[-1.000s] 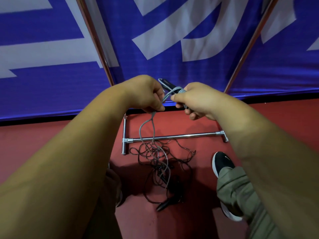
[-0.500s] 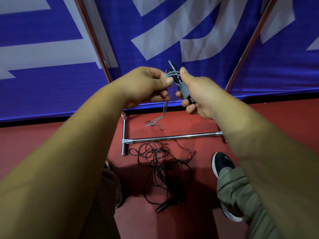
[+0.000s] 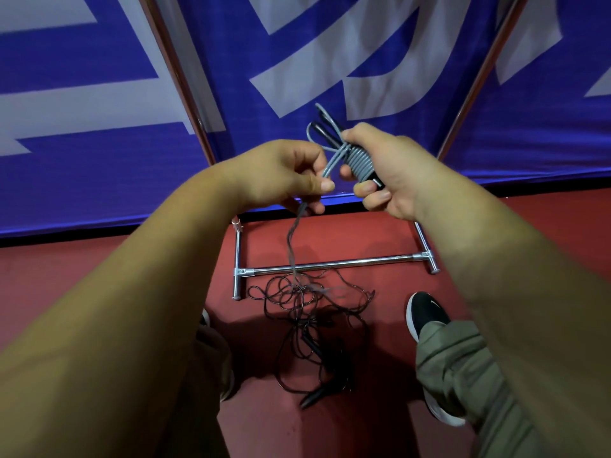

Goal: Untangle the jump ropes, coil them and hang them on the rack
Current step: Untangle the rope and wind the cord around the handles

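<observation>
no writing readable; the right hand (image 3: pixel 390 166) grips the gray jump rope (image 3: pixel 358 161) coil, more wraps now, left hand (image 3: pixel 287 175) pinching its tail above the rack (image 3: pixel 330 266).

Illumination is moderate and indoor, falling from above and behind the wearer. A broad soft-edged shadow lies on the red floor (image 3: pixel 545 246) below the rack (image 3: pixel 330 266), covering the black rope (image 3: pixel 307 328) tangle and lowering its contrast. Narrow specular highlights run along the chrome rack bar. The banner (image 3: pixel 363 61) above the rack is evenly lit, saturated, without glare. The hanging grey rope (image 3: pixel 358 161) strand above the rack bar is motion-blurred and semi-transparent; the wound coils are sharp. Both forearms at the lower corners are soft, enlarged and stretched by wide-angle distortion. Straight poles (image 3: pixel 185 81) beside the banner lean outward toward the frame edges. Fine compression noise is visible in dark areas.
</observation>
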`<act>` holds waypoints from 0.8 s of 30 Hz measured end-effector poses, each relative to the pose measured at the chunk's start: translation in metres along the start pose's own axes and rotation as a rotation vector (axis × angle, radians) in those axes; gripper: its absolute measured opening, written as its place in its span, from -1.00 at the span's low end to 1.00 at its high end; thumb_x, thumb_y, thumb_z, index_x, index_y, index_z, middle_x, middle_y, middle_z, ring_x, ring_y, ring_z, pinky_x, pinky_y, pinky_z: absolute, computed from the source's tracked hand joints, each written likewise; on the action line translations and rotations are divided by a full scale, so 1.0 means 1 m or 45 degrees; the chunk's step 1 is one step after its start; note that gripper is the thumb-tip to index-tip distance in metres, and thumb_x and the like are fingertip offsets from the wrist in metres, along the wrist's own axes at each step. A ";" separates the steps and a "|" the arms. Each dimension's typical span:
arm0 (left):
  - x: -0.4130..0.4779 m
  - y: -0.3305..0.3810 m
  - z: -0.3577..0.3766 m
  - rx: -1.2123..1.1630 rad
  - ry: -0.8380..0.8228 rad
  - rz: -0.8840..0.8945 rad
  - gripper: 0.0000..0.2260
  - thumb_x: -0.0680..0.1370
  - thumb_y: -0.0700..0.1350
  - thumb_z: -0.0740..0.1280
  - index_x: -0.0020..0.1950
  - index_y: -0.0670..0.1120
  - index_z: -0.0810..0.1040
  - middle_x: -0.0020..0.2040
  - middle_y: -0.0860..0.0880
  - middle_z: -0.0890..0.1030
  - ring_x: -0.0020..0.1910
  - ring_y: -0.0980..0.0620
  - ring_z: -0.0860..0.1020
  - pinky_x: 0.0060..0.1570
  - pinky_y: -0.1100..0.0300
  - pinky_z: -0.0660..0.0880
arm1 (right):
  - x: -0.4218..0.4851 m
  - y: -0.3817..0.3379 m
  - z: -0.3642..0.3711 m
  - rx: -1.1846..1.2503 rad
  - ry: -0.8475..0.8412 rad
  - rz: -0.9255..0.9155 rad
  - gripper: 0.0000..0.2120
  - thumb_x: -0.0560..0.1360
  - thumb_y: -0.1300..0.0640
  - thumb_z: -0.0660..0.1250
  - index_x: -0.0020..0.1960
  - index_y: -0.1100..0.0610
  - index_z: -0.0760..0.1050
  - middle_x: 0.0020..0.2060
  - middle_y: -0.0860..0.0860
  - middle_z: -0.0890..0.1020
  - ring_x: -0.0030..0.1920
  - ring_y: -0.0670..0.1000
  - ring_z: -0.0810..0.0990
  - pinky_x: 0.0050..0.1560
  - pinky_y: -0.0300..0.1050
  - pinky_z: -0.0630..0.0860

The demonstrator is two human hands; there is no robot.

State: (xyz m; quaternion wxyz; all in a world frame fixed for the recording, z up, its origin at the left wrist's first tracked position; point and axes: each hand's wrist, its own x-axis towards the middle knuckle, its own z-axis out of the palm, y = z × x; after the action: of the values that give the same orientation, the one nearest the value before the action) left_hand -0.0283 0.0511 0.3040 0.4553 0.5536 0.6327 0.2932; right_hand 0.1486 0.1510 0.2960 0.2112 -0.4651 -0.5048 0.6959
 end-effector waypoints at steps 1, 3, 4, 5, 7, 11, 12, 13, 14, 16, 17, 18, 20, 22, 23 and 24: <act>0.000 0.001 0.001 0.072 0.016 -0.033 -0.81 0.66 -0.18 0.41 0.09 -0.27 0.47 -0.11 -0.25 0.62 -0.07 -0.17 0.75 -0.12 0.02 0.68 | -0.001 0.001 0.000 0.003 -0.004 0.007 -0.74 0.56 -0.07 0.43 0.04 0.14 0.59 -0.21 0.08 0.63 -0.47 -0.06 0.30 -0.49 -0.26 0.11; 0.000 0.002 0.003 0.172 0.031 -0.114 -0.80 0.68 -0.10 0.38 0.12 -0.23 0.48 -0.18 -0.23 0.63 -0.20 -0.14 0.74 -0.20 0.00 0.69 | -0.002 0.003 0.001 0.007 -0.020 0.020 -0.77 0.56 -0.03 0.41 0.03 0.14 0.56 -0.20 0.09 0.62 -0.47 -0.05 0.29 -0.51 -0.25 0.11; -0.001 0.003 0.005 0.191 0.031 -0.157 -0.82 0.70 -0.08 0.36 0.12 -0.20 0.49 -0.22 -0.22 0.61 -0.28 -0.08 0.72 -0.28 0.06 0.67 | -0.002 0.004 0.001 0.004 -0.024 0.023 -0.79 0.56 -0.01 0.41 0.02 0.14 0.55 -0.21 0.09 0.62 -0.46 -0.05 0.29 -0.52 -0.25 0.10; -0.001 0.004 0.007 0.194 0.026 -0.198 -0.84 0.71 -0.07 0.33 0.11 -0.17 0.49 -0.25 -0.20 0.57 -0.37 -0.03 0.69 -0.36 0.13 0.63 | -0.003 0.004 0.002 0.003 -0.026 0.024 -0.80 0.56 0.00 0.40 0.02 0.14 0.54 -0.21 0.09 0.62 -0.46 -0.05 0.29 -0.52 -0.25 0.10; -0.001 0.005 0.012 0.198 0.008 -0.269 -0.80 0.73 -0.02 0.28 0.07 -0.15 0.51 -0.31 -0.18 0.52 -0.46 0.01 0.64 -0.45 0.21 0.57 | -0.003 0.004 0.003 0.031 -0.032 0.023 -0.82 0.57 0.02 0.38 0.03 0.14 0.54 -0.23 0.08 0.61 -0.46 -0.05 0.28 -0.52 -0.25 0.09; 0.002 -0.002 0.013 0.122 0.052 -0.206 -0.74 0.75 0.00 0.23 0.18 -0.10 0.66 -0.25 -0.19 0.55 -0.38 0.06 0.64 -0.40 0.31 0.54 | -0.004 0.000 0.003 0.159 -0.094 0.026 -0.84 0.60 0.03 0.36 0.03 0.11 0.49 -0.27 0.05 0.58 -0.47 -0.07 0.26 -0.52 -0.26 0.06; 0.002 -0.004 0.010 0.073 0.068 -0.153 -0.76 0.75 -0.04 0.24 0.19 -0.07 0.69 -0.18 -0.18 0.58 -0.29 0.07 0.66 -0.27 0.27 0.60 | -0.004 -0.001 0.003 0.181 -0.118 0.028 -0.84 0.61 0.01 0.36 0.02 0.10 0.49 -0.27 0.04 0.57 -0.48 -0.08 0.25 -0.54 -0.27 0.06; 0.004 -0.008 0.006 0.010 0.062 -0.113 -0.78 0.75 -0.08 0.25 0.19 -0.05 0.70 -0.12 -0.17 0.61 -0.18 0.05 0.68 -0.10 0.16 0.66 | -0.004 -0.002 0.003 0.190 -0.139 0.029 -0.83 0.61 -0.01 0.39 0.02 0.09 0.49 -0.27 0.03 0.57 -0.48 -0.08 0.24 -0.57 -0.27 0.07; 0.004 -0.011 0.002 -0.060 0.032 -0.097 -0.79 0.75 -0.14 0.24 0.20 -0.07 0.69 -0.04 -0.16 0.64 -0.06 -0.01 0.70 0.09 0.02 0.68 | -0.004 -0.003 0.003 0.189 -0.156 0.028 -0.81 0.61 -0.02 0.41 0.02 0.08 0.49 -0.27 0.02 0.56 -0.48 -0.09 0.24 -0.59 -0.27 0.08; 0.005 -0.016 -0.005 -0.129 -0.065 -0.108 -0.78 0.74 -0.24 0.22 0.24 -0.14 0.65 0.12 -0.17 0.71 0.14 -0.14 0.71 0.30 -0.08 0.61 | -0.005 -0.003 0.003 0.181 -0.166 0.026 -0.81 0.61 -0.02 0.43 0.01 0.06 0.48 -0.27 0.01 0.56 -0.48 -0.09 0.23 -0.60 -0.27 0.09; 0.006 -0.018 -0.006 -0.132 -0.108 -0.121 -0.77 0.74 -0.28 0.21 0.27 -0.16 0.63 0.15 -0.19 0.72 0.19 -0.17 0.70 0.32 -0.06 0.59 | -0.006 -0.003 0.003 0.179 -0.165 0.030 -0.82 0.61 -0.02 0.43 0.00 0.06 0.48 -0.27 0.02 0.56 -0.48 -0.09 0.23 -0.60 -0.27 0.09; 0.006 -0.019 -0.007 -0.137 -0.138 -0.131 -0.77 0.72 -0.31 0.22 0.28 -0.17 0.62 0.15 -0.20 0.73 0.21 -0.17 0.70 0.32 -0.02 0.59 | -0.006 -0.003 0.003 0.178 -0.166 0.037 -0.82 0.61 -0.01 0.43 0.00 0.05 0.48 -0.26 0.02 0.56 -0.48 -0.09 0.23 -0.60 -0.27 0.08; 0.006 -0.018 -0.005 -0.133 -0.127 -0.152 -0.79 0.69 -0.35 0.27 0.22 -0.17 0.64 0.11 -0.21 0.74 0.19 -0.17 0.71 0.26 0.04 0.62 | -0.007 -0.003 0.002 0.167 -0.178 0.055 -0.83 0.60 -0.01 0.43 -0.01 0.05 0.48 -0.25 0.03 0.56 -0.48 -0.09 0.22 -0.60 -0.27 0.08; 0.008 -0.019 -0.003 -0.044 -0.031 -0.147 -0.85 0.67 -0.32 0.33 0.09 -0.13 0.67 0.01 -0.16 0.77 0.12 -0.14 0.73 0.20 0.04 0.66 | -0.009 -0.002 0.003 0.153 -0.222 0.091 -0.82 0.60 -0.01 0.43 -0.02 0.06 0.48 -0.23 0.04 0.58 -0.49 -0.10 0.22 -0.62 -0.28 0.08; 0.010 -0.020 -0.002 0.049 0.028 -0.135 -0.86 0.67 -0.29 0.36 0.01 -0.10 0.68 -0.05 -0.12 0.77 0.05 -0.09 0.75 0.17 0.02 0.67 | -0.011 -0.003 0.003 0.147 -0.266 0.116 -0.81 0.61 -0.01 0.42 -0.02 0.07 0.48 -0.23 0.04 0.58 -0.49 -0.11 0.22 -0.62 -0.29 0.08; 0.011 -0.021 -0.001 0.136 0.088 -0.123 -0.87 0.66 -0.24 0.39 -0.02 -0.08 0.69 -0.10 -0.08 0.77 -0.02 -0.04 0.76 0.13 0.00 0.68 | -0.012 -0.003 0.003 0.142 -0.325 0.144 -0.81 0.61 -0.01 0.41 -0.03 0.09 0.47 -0.23 0.05 0.58 -0.50 -0.12 0.21 -0.61 -0.30 0.06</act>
State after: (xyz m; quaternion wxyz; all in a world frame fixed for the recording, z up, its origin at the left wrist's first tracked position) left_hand -0.0382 0.0576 0.2834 0.4166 0.5354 0.6887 0.2558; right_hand 0.1513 0.1412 0.3040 0.1313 -0.3878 -0.4612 0.7872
